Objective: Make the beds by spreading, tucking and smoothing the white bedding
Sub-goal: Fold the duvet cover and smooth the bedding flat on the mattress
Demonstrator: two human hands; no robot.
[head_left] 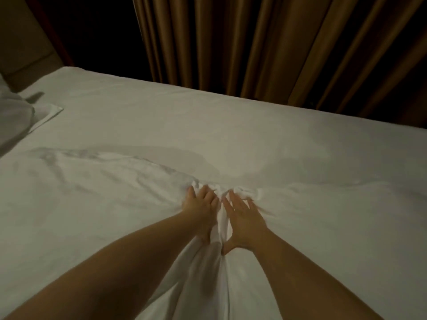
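Observation:
A white duvet (97, 204) covers the near half of the bed, and its far edge runs across the middle of the mattress. That edge is gathered into a crumpled bunch (221, 190) with a raised fold running back toward me between my arms. My left hand (201, 209) lies on the left side of the fold, its fingers curled into the bunch. My right hand (243, 220) presses flat on the right side with straight, spread fingers whose tips touch the bunch. Beyond the duvet lies a smooth white sheet (208, 121).
A white pillow (16, 116) sits at the left edge against a padded headboard (25, 42). Brown curtains (254, 42) hang just behind the far side of the bed. The room is dim.

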